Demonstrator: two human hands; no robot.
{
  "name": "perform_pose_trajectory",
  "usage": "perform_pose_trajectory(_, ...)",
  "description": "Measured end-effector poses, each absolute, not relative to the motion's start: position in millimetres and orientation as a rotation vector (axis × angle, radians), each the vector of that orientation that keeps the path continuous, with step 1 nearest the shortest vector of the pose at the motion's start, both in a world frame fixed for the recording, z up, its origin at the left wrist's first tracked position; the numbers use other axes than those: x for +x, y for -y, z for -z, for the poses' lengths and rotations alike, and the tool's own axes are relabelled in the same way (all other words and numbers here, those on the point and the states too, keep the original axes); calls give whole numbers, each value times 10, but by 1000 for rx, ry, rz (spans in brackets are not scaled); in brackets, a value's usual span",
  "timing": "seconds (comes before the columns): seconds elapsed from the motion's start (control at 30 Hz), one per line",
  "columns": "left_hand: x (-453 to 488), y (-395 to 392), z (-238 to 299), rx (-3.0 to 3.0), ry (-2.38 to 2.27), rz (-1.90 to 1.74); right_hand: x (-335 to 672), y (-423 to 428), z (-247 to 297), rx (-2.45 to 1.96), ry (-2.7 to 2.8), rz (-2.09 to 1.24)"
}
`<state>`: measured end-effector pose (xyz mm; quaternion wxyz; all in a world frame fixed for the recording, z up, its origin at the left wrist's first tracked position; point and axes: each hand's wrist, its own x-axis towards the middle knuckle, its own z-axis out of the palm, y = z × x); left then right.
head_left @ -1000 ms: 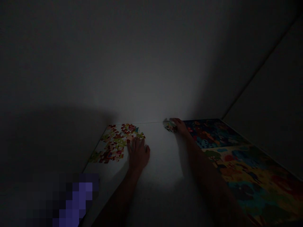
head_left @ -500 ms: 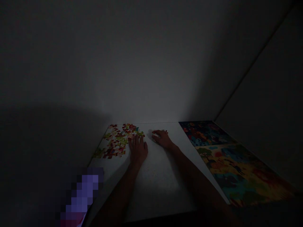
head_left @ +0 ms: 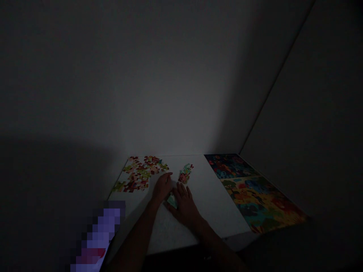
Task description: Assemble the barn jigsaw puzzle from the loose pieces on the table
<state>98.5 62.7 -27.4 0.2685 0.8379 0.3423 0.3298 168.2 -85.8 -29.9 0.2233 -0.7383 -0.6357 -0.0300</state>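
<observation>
We see card-like, matt-faced puzzle pieces (head_left: 132, 186), a smooth-looking worktop (head_left: 211, 211), printed pictures (head_left: 259, 202) resembling matt paper or card, and a smooth, matt wall (head_left: 170, 94).

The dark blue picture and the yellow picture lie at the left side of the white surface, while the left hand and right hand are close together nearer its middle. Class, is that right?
Not quite: the dark blue picture and the yellow picture lie at the right side of the white surface, as the head view shows. The left hand and right hand are close together nearer its middle.
</observation>
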Motion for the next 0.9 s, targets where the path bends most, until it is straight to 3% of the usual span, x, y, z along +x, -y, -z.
perform_pose_trajectory(0.23, 930, -410, 205, 2429, -707, -753, 2077, 1238, 447, -2397, 1430, -21)
perform_pose_trajectory(0.43, 1005, 135, 192, 2768, -509, -577, 2695, 990, 365, -2701, 1133, 31)
perform_pose_trajectory(0.67, 883, 490, 254, 2859, -624, -628, 3222, 133, 182, -2556, 1221, -185)
perform_pose_trajectory(0.9, 506, 462, 358, 2923, -571, -476, 3238, -197, 245, -2232, 1703, -240)
